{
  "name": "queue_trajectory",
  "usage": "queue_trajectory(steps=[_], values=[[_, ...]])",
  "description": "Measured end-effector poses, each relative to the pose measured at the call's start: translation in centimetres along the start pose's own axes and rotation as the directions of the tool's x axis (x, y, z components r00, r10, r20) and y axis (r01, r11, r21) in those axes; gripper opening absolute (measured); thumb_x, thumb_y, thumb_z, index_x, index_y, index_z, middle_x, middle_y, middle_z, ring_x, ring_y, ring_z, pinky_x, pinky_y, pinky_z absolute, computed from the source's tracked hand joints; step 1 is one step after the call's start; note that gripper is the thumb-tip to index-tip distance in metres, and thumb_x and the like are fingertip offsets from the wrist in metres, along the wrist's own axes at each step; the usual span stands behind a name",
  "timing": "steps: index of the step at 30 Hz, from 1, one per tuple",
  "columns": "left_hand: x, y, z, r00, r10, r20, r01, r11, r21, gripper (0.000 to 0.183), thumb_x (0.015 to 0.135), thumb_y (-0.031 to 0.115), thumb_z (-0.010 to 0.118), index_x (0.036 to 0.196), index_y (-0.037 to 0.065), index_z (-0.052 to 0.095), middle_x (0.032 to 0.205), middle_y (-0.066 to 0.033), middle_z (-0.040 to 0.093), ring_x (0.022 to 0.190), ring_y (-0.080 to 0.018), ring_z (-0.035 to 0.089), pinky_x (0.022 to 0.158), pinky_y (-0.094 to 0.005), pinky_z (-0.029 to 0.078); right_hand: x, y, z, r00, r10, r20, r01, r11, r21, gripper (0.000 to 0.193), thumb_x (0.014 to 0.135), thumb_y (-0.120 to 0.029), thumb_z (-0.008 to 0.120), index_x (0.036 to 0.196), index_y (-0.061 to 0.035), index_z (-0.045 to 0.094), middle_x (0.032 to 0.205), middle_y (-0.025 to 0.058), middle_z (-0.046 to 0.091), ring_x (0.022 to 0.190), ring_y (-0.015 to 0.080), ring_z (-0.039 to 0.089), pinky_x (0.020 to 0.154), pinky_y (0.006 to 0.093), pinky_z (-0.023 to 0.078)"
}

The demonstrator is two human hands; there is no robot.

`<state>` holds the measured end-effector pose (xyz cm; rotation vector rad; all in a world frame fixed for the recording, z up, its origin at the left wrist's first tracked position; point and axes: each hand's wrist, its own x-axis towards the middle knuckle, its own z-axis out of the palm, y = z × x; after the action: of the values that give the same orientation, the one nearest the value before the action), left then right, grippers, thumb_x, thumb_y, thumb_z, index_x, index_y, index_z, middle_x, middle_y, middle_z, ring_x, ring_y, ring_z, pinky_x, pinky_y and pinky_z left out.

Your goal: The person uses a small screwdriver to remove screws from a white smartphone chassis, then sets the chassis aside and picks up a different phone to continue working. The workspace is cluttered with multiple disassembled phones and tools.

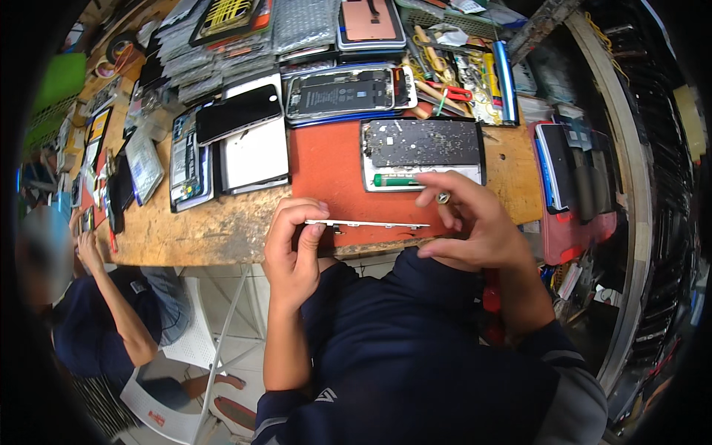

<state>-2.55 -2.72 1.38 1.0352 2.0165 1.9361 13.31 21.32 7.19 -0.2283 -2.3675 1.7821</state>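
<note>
Over the table's front edge, my left hand point(293, 241) pinches one end of a thin white phone screen panel point(374, 224), seen edge-on, with small dark bits hanging under it. My right hand point(471, 222) is at the panel's other end, thumb and fingers apart, a ring on one finger; it holds nothing. Beyond it lies a white tray point(368, 182) bearing a dark battery-like slab point(423, 142) covered with tiny specks and a green tube point(395, 180). An orange-red mat point(326, 159) spreads beneath. An opened phone point(341, 93) with its battery showing lies past the mat.
Left of the mat lie a black phone point(237, 115) and a white tablet-like panel point(256, 157). Bubble-wrapped packets point(200, 59) are stacked behind. Tools point(437, 63) crowd the back right. A red case with devices point(567, 230) sits at right. Another person point(111, 304) works at far left.
</note>
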Motion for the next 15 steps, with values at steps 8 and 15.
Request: queue_trajectory(steps=[8, 15], values=[[0.0, 0.3, 0.4, 0.996, 0.073, -0.043, -0.070, 0.995, 0.070, 0.005, 0.097, 0.005, 0.068, 0.100, 0.001, 0.067, 0.101, -0.0124, 0.063, 0.098, -0.0235, 0.061, 0.089, -0.0342, 0.050, -2.7, -1.3, -5.5, 0.882, 0.085, -0.464, -0.013, 0.988, 0.157, 0.023, 0.111, -0.019, 0.052, 0.121, 0.0007, 0.058, 0.098, 0.0131, 0.074, 0.089, 0.0099, 0.065, 0.080, 0.0249, 0.050], [0.5, 0.4, 1.9, 0.986, 0.098, -0.135, -0.082, 0.989, 0.123, 0.015, 0.103, 0.013, 0.065, 0.095, 0.002, 0.059, 0.097, -0.0107, 0.057, 0.094, -0.0222, 0.057, 0.089, -0.0345, 0.048, 0.7, -3.1, -7.7, 0.931, -0.095, -0.352, 0.077, 0.995, -0.065, 0.026, 0.114, -0.027, 0.043, 0.112, -0.0025, 0.048, 0.089, 0.0162, 0.072, 0.082, 0.0152, 0.071, 0.070, 0.0244, 0.055]])
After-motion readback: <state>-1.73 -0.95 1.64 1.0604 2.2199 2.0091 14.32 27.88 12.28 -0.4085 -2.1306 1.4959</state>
